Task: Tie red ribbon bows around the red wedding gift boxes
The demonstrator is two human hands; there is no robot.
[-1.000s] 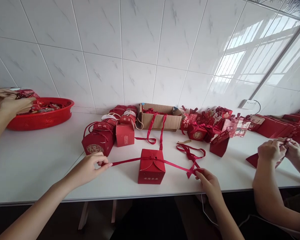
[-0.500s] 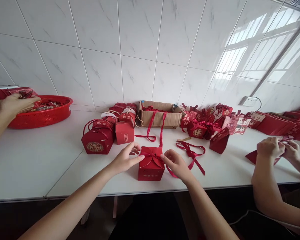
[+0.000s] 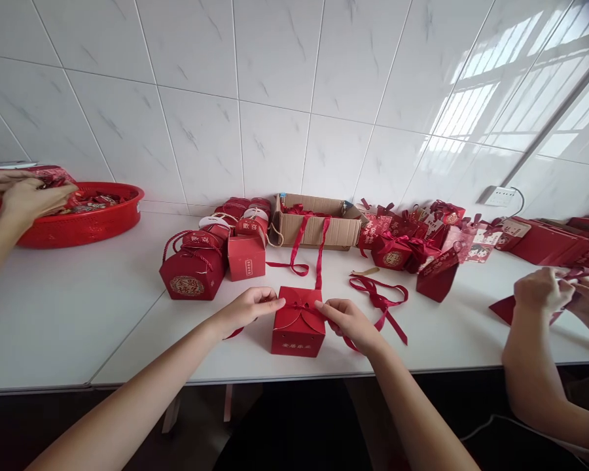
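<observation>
The left hand (image 3: 245,313) and right hand (image 3: 351,322) no longer stretch the satin ribbon (image 3: 302,306) out wide — they now pinch it close in, at either side of the red gift box's (image 3: 298,341) top. The left fingers, parted half a second ago, close together, and a ribbon tail (image 3: 234,333) shows beneath them — a left-side co-worker's second hand (image 3: 2,185) reappears.

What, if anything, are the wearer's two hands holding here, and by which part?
A red ribbon across the top of the red box: the left hand pinches it near the box's left edge, the right hand near its right.
</observation>
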